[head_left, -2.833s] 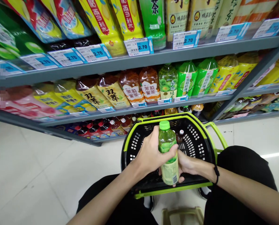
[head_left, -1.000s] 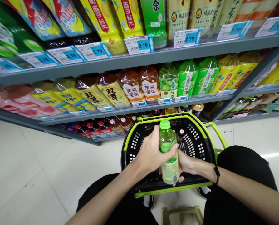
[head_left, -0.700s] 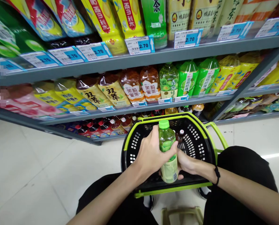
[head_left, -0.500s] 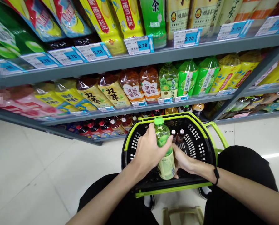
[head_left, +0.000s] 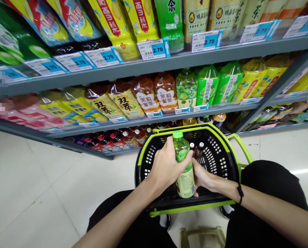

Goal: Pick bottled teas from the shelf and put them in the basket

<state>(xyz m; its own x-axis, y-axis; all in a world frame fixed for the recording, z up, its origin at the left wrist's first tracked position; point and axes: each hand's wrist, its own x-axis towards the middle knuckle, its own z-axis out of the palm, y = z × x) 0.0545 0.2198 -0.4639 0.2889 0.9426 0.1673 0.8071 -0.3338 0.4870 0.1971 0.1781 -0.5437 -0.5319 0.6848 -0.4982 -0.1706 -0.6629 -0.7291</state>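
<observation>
Green bottle held over the basket opening, between both hands — long axis running cap-to-shelf, base toward the wearer, cap end leaning slightly left. Left hand wraps the upper half from the left, thumb across the front. Right hand cups the lower right side, fingers mostly hidden behind. Neither hand is nearer — both touch. Dark bottles in the basket, just beyond the right hand.
</observation>
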